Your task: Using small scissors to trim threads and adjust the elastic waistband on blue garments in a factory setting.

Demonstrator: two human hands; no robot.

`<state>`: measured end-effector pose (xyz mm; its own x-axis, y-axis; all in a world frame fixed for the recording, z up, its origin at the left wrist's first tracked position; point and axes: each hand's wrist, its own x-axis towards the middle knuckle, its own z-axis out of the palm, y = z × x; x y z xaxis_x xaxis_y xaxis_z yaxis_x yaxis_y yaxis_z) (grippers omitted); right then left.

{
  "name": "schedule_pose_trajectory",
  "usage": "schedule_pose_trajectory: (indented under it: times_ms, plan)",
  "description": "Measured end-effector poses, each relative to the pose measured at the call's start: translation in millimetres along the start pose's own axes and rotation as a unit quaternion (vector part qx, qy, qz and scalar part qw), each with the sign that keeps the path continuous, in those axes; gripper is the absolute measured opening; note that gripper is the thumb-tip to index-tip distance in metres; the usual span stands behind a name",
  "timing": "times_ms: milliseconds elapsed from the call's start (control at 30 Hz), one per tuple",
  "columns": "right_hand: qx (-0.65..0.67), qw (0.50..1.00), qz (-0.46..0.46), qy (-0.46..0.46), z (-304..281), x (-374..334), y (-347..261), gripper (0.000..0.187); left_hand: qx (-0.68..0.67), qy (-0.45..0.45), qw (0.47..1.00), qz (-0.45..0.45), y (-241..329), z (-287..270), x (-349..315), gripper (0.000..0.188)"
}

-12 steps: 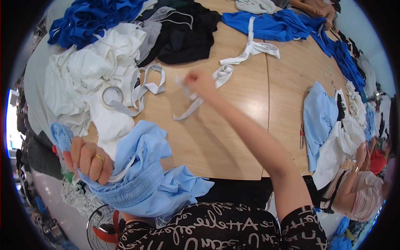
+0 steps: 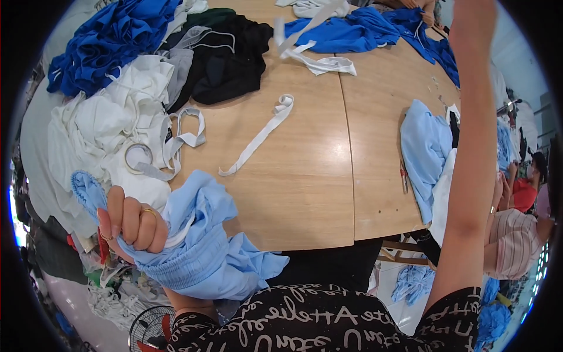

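A: Wooden table (image 2: pixel 305 176) fills the middle of the frame, its pale top ringed by heaps of cloth. What's different from a moment ago?

B: The right arm (image 2: pixel 469 176). It was stretched low across the table toward a white strip; now it stands straight up along the right side and runs out of the top edge. The right hand is out of view, so I cannot tell what its fingers are doing.

A: And the strip?

B: One long white strip (image 2: pixel 258 138) lies loose at centre, apart from both hands. Another white strip (image 2: pixel 316 17) hangs in the air at upper centre, over the blue cloth (image 2: pixel 346 32), as if pulled up by the raised arm. That suggests a strip has just been lifted, though the grip itself is hidden.

A: Left hand?

B: Left hand (image 2: pixel 132 223), lower left, has barely shifted. Its fingers are curled tight around the gathered waistband of the light blue garment (image 2: pixel 205 246), which hangs off the table's near edge; a thin white cord passes under the fingers.

A: Any packages, labels, signs?

B: None that I can make out. Only a tape roll (image 2: pixel 139 157) on the white pile (image 2: pixel 105 135) at left, black cloth (image 2: pixel 229 58) above, and red-handled snips (image 2: pixel 403 176) at right.
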<state>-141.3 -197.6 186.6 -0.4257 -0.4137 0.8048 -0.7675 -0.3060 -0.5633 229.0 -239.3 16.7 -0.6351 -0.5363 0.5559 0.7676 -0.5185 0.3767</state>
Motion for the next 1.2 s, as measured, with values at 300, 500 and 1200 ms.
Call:
schedule_pose_trajectory:
  times_ms: [300,500,1200]
  plan:
    - [-0.303,0.899,0.307,0.073,-138,-59,245,0.024,0.01,0.006,1.0,-0.013,-5,2,-5,0.027]
    - [-0.289,0.877,-0.071,-0.378,33,-175,199,0.045,0.002,0.084,0.996,-0.008,-23,-5,-5,0.025]
    - [0.047,0.825,0.071,-0.558,23,-118,28,0.013,0.375,0.171,0.872,-0.264,-108,-36,53,0.028]
